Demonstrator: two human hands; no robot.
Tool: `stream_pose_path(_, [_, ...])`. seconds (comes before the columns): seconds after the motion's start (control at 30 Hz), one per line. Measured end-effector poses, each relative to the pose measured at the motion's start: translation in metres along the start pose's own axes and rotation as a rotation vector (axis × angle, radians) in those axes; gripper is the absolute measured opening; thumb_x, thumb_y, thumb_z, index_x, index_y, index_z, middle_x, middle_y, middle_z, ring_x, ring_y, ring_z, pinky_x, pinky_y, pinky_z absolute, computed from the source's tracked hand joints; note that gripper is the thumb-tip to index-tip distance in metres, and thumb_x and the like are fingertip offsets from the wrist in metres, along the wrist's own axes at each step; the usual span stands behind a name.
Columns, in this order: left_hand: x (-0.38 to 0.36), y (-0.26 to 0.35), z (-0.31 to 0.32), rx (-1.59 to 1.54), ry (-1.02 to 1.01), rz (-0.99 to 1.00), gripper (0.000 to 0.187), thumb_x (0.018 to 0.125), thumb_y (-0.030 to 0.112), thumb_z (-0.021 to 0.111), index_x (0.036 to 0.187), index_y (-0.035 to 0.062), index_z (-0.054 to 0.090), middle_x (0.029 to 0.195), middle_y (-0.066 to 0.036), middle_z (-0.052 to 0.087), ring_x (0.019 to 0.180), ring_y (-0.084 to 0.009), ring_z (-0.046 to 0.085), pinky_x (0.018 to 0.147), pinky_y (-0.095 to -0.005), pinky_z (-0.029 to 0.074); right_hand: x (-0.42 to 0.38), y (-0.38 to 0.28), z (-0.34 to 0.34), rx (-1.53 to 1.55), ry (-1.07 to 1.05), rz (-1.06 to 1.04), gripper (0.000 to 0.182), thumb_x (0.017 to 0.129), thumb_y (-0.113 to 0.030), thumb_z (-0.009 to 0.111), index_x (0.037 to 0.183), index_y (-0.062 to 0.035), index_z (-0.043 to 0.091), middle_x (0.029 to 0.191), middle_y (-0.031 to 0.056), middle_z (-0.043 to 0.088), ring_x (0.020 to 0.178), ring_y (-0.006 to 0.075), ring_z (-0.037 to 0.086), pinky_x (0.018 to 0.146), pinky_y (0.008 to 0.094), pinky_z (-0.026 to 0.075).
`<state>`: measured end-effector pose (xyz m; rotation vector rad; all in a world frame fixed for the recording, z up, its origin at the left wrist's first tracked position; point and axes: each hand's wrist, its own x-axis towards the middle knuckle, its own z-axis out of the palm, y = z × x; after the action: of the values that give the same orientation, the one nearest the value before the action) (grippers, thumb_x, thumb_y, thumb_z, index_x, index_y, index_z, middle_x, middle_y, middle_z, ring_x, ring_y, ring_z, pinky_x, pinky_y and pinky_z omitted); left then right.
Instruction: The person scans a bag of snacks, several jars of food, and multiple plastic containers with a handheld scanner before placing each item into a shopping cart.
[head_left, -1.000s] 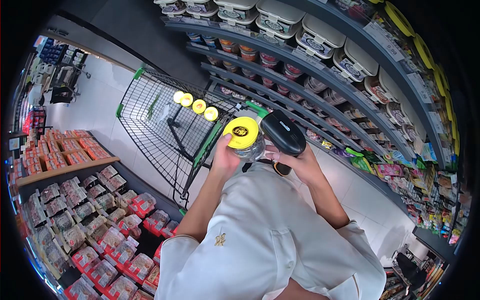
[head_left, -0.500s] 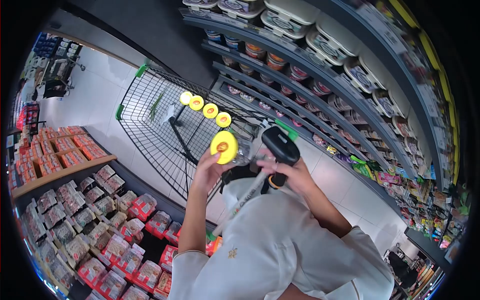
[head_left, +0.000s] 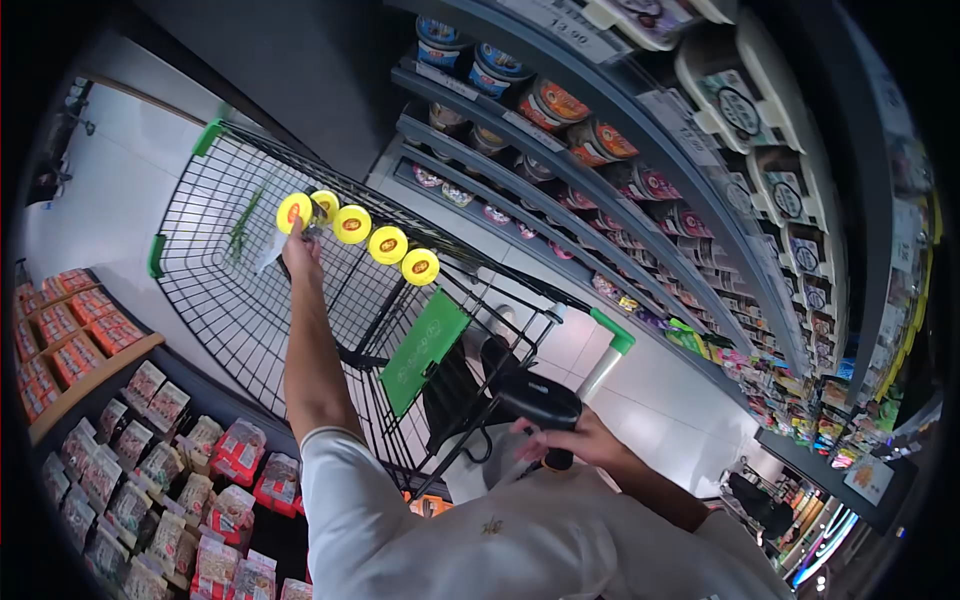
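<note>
My left hand (head_left: 303, 255) is stretched out over the shopping cart (head_left: 215, 310), its fingers wrapped round a clear jar with a yellow lid (head_left: 294, 212). Beside it stands a row of similar jars with yellow lids (head_left: 388, 245) along the cart's right side; the held jar is at the far end of this row. Close to my body, my right hand (head_left: 580, 440) grips a black handheld barcode scanner (head_left: 538, 397) by its handle. Its front end points towards the cart.
A thin green vegetable (head_left: 242, 225) and something in clear plastic lie in the cart. Its green panel (head_left: 425, 352) is nearest me. Shelves of tubs and cups (head_left: 565, 100) run along the right. On the left a display holds packaged goods (head_left: 130, 505) and orange packs (head_left: 75, 355).
My left hand has carried the jar away from my body to the far end of the row. The scanner in my right hand has moved lower and closer to me.
</note>
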<state>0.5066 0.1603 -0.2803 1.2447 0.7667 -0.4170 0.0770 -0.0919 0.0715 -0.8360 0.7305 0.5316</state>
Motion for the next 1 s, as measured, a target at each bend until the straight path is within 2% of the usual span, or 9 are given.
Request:
stream_pose_path(0.23, [0.055,-0.023,0.017,0.115,-0.011,-0.042,0.048,0.093,0.038,0.072,0.126,0.0094,0.050,0.119,-0.002,0.051,0.106,-0.0105,0.047,0.093,-0.0288,0.040,0.006,0.002,0.007,-0.074,0.027,0.018,0.038,0.096,0.000,0.061,0.133,0.0034,0.054,0.125,0.0142,0.064,0.103,0.0263,0.071,0.083,0.0370,0.062])
stream_pose_path(0.37, [0.063,-0.035,0.011,0.054,-0.180,0.032,0.045,0.099,0.034,0.066,0.134,0.0133,0.049,0.133,0.000,0.053,0.114,-0.0118,0.047,0.094,-0.0308,0.039,0.011,0.001,0.016,-0.031,0.068,-0.029,0.036,0.096,-0.001,0.062,0.131,0.0030,0.056,0.120,0.0132,0.067,0.098,0.0244,0.073,0.081,0.0364,0.062])
stream_pose_path(0.5, [0.042,-0.024,0.017,0.183,-0.129,-0.022,0.046,0.101,0.032,0.063,0.140,0.0145,0.047,0.141,0.002,0.050,0.126,-0.0114,0.044,0.101,-0.0329,0.038,0.011,0.001,0.015,-0.028,0.062,-0.003,0.035,0.096,-0.001,0.062,0.131,0.0027,0.056,0.117,0.0132,0.067,0.095,0.0238,0.073,0.080,0.0363,0.063])
stream_pose_path(0.67, [0.020,-0.005,0.023,0.316,-0.025,0.070,0.062,0.094,0.035,0.073,0.141,0.0036,0.046,0.141,-0.007,0.053,0.128,-0.0191,0.049,0.108,-0.0355,0.037,0.009,-0.009,0.016,-0.106,0.034,0.047,0.032,0.096,-0.002,0.063,0.128,0.0030,0.057,0.116,0.0139,0.067,0.097,0.0250,0.073,0.080,0.0367,0.063])
stream_pose_path(0.7, [0.013,-0.006,0.025,0.298,0.049,0.135,0.062,0.094,0.034,0.073,0.139,-0.0005,0.047,0.140,-0.009,0.054,0.127,-0.0203,0.050,0.108,-0.0348,0.037,0.010,-0.004,0.015,-0.099,0.023,0.002,0.031,0.096,-0.002,0.063,0.127,0.0031,0.058,0.116,0.0139,0.068,0.096,0.0253,0.073,0.080,0.0368,0.063])
stream_pose_path(0.77, [0.014,-0.009,0.011,0.348,0.046,0.286,0.042,0.095,0.026,0.072,0.117,-0.0062,0.056,0.111,-0.008,0.065,0.096,-0.0147,0.061,0.084,-0.0320,0.049,0.011,0.005,0.013,-0.045,0.012,-0.033,0.030,0.097,-0.003,0.063,0.126,0.0034,0.058,0.116,0.0137,0.068,0.096,0.0257,0.073,0.081,0.0370,0.063])
stream_pose_path(0.8, [0.029,-0.025,-0.004,0.297,0.110,0.457,0.035,0.095,0.024,0.072,0.106,-0.0066,0.057,0.098,-0.006,0.064,0.082,-0.0111,0.056,0.072,-0.0316,0.048,0.011,0.011,0.012,0.002,0.011,-0.024,0.030,0.097,-0.004,0.063,0.125,0.0036,0.059,0.116,0.0135,0.068,0.097,0.0259,0.073,0.081,0.0373,0.063])
stream_pose_path(0.93, [-0.079,-0.004,0.016,0.496,0.337,0.831,0.032,0.096,0.021,0.069,0.109,-0.0055,0.057,0.098,-0.010,0.056,0.087,-0.0202,0.052,0.082,-0.0332,0.046,0.016,0.019,0.005,-0.045,-0.042,-0.027,0.030,0.097,-0.015,0.068,0.119,0.0055,0.063,0.104,0.0145,0.072,0.093,0.0248,0.074,0.082,0.0344,0.062])
stream_pose_path(1.0, [-0.154,0.010,0.036,0.530,0.211,0.971,0.029,0.095,0.013,0.064,0.115,-0.0048,0.055,0.108,-0.014,0.056,0.099,-0.0242,0.053,0.090,-0.0370,0.044,0.018,0.022,0.004,-0.067,-0.035,-0.015,0.036,0.095,-0.023,0.072,0.118,0.0045,0.065,0.096,0.0145,0.074,0.090,0.0234,0.075,0.079,0.0301,0.061])
